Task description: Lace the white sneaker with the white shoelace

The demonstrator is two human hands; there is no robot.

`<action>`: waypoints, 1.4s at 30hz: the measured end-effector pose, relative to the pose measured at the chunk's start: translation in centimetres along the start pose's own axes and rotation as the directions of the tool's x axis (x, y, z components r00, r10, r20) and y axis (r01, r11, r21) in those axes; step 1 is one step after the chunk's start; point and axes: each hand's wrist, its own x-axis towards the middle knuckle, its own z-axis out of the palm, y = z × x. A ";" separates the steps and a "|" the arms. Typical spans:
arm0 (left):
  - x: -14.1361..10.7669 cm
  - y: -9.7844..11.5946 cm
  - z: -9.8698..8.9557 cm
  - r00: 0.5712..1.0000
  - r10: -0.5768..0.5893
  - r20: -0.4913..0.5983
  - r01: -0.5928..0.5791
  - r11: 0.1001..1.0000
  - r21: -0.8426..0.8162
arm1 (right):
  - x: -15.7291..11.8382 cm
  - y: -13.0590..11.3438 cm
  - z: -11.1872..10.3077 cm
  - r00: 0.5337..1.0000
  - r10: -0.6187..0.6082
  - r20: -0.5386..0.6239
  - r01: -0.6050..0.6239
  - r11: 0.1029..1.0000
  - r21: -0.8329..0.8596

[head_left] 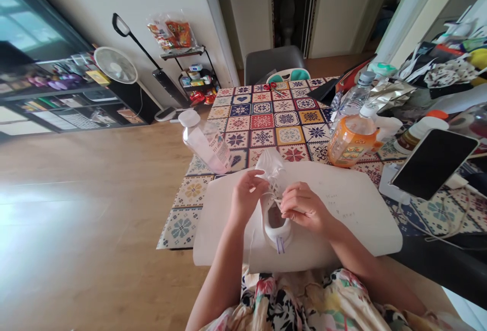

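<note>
A white shoe (276, 227) lies on a large white sheet (224, 224), its heel with a purple mark toward me and its toe pointing away. Clear or white wrapping (270, 162) is at the toe end. My left hand (249, 191) is at the left side of the lacing, its thumb and fingertips pinched together at a white lace (267, 194). On the right side of the shoe opening, my right hand (302, 205) has its fingers closed on the lace near the tongue. A loose lace end hangs down left of the shoe.
A clear bottle (207, 143) stands at the sheet's back left. Behind its right side are an orange bottle (352, 140) and a clear bottle (353, 95). A phone (434, 163) leans at the right beside cables. Red scissors (271, 86) lie at the patterned table's (262, 121) far end.
</note>
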 end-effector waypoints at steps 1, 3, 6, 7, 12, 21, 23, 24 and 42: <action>-0.2 0.3 -0.5 0.998 0.061 -0.024 -0.059 0.997 0.051 | -0.1 0.0 0.0 0.999 0.032 -0.007 -0.032 0.999 -0.026; -0.7 1.0 -1.5 0.972 0.223 -0.071 -0.208 0.963 0.173 | -0.1 -0.1 0.0 0.994 0.102 -0.025 -0.104 0.989 -0.104; -1.9 2.3 -2.8 0.933 0.340 0.118 -0.360 0.879 0.313 | 0.0 -0.6 0.2 0.988 0.156 -0.021 -0.156 0.955 -0.252; -2.3 2.6 -3.0 0.920 0.333 0.207 -0.387 0.857 0.340 | 0.2 -1.1 0.2 0.986 0.164 -0.027 -0.165 0.943 -0.288; -3.2 2.8 -2.6 0.893 0.317 0.318 -0.429 0.812 0.396 | 1.3 -4.8 -1.6 0.967 0.036 0.254 -0.071 0.989 0.133; -3.2 2.1 -1.3 0.912 0.286 0.294 -0.370 0.883 0.289 | 1.4 -2.0 -1.6 0.933 0.350 0.088 -0.355 0.933 0.053; -3.1 1.9 -1.0 0.904 0.276 0.327 -0.357 0.907 0.222 | 1.5 -1.1 -0.7 0.947 0.299 0.115 -0.294 0.954 -0.051; -3.0 1.7 -0.9 0.900 0.276 0.337 -0.351 0.918 0.185 | 1.5 -0.8 -0.3 0.957 0.262 0.128 -0.254 0.964 -0.078; -2.1 0.7 -2.9 0.999 0.008 0.032 0.017 0.707 -0.707 | 0.7 -0.1 -3.0 0.764 0.633 -0.126 -0.204 0.423 0.883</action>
